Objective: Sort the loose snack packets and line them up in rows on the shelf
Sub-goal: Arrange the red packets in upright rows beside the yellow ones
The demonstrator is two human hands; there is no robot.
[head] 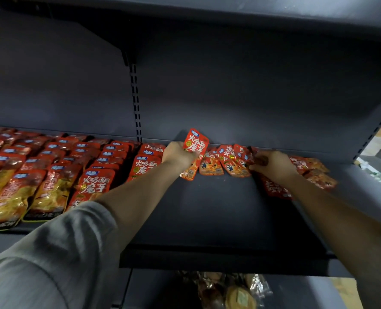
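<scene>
Head view: at frame centre, the left hand (178,153) pinches a red foil snack packet (195,144), tilted upright above the dark grey metal shelf (207,219). The right hand (274,165), centre right, curls round a dark red packet (259,161) among loose red packets (226,162). Neat packet rows (51,166) fill the left.

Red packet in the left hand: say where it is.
Head view, centre: the red packet stands lifted in the left hand, above the loose pile near the shelf's back.

Shop; shelf (207,219) of snack packets (51,175)
</scene>
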